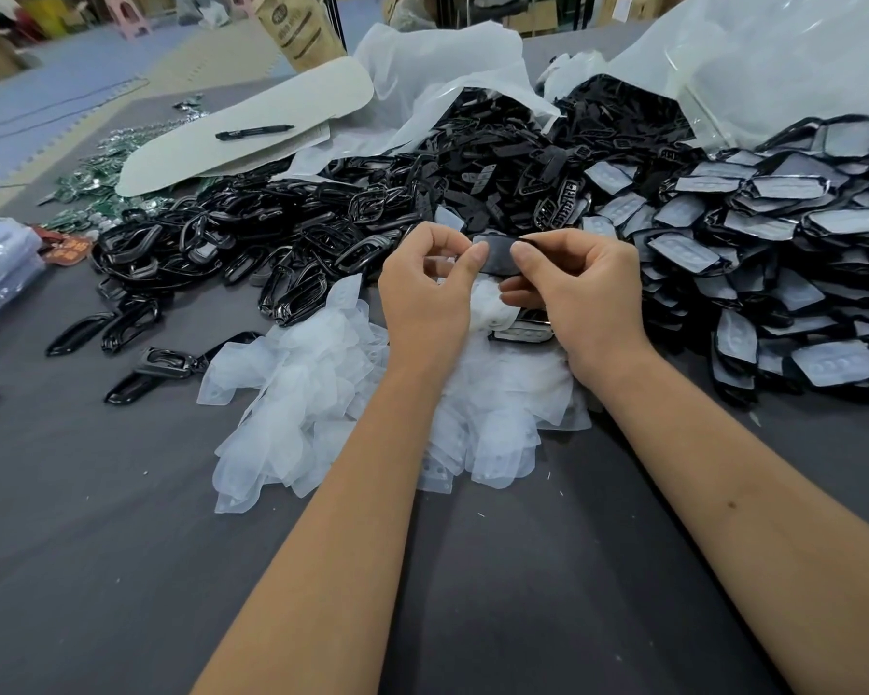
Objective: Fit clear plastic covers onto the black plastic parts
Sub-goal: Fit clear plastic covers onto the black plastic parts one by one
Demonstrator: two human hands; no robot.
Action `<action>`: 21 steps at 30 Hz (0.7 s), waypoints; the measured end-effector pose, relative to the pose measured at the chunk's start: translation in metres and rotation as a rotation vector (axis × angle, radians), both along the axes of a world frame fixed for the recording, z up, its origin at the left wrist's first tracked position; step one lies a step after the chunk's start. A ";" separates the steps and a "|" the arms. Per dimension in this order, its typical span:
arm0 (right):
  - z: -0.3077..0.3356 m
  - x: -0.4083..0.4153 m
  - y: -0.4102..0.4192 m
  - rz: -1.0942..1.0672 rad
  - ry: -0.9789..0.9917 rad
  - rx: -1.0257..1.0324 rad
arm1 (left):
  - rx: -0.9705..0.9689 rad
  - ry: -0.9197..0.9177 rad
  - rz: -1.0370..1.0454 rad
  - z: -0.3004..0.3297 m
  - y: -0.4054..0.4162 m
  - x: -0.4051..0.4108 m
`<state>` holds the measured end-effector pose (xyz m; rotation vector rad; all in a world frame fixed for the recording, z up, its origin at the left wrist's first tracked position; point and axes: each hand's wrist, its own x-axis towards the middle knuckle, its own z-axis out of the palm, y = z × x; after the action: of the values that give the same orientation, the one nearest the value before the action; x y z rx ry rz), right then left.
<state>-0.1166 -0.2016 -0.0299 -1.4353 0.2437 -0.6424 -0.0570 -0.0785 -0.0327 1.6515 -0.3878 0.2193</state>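
On a dark grey tabletop (121, 519), two bare forearms reach in from the near edge toward the middle. The left hand (425, 293) and the right hand (578, 298) meet above a loose heap of clear plastic covers (312, 393) and together hold one small black plastic part (497, 255). Each hand's thumb and curled fingers pinch one end of it, left hand on the left end, right hand on the right. Whether a clear cover already lies on this part cannot be told.

Just beyond the hands to the left spreads a pile of glossy black frames (232, 243). Farther back in the middle, matte black parts (497, 153) spill from an opened white plastic bag (437, 67). To the right lies a large heap of black parts with clear covers fitted (773, 243). At far left, a black pen (254, 132) rests on a pale sheet (252, 112), beside scattered green circuit boards (91, 188).
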 end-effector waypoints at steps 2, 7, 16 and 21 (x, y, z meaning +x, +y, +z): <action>0.001 0.000 -0.001 0.003 0.010 0.040 | -0.009 -0.012 -0.033 0.000 0.000 0.002; 0.002 -0.001 -0.003 0.013 0.029 0.047 | -0.029 -0.010 -0.033 -0.001 -0.001 0.003; 0.000 0.000 -0.004 0.004 0.068 -0.023 | -0.016 0.048 0.014 -0.005 0.001 0.007; 0.001 -0.001 -0.005 0.004 0.073 -0.036 | -0.022 0.104 -0.047 -0.004 0.001 0.005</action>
<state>-0.1173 -0.2064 -0.0292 -1.4955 0.2876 -0.5941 -0.0516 -0.0780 -0.0372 1.6226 -0.3437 0.1015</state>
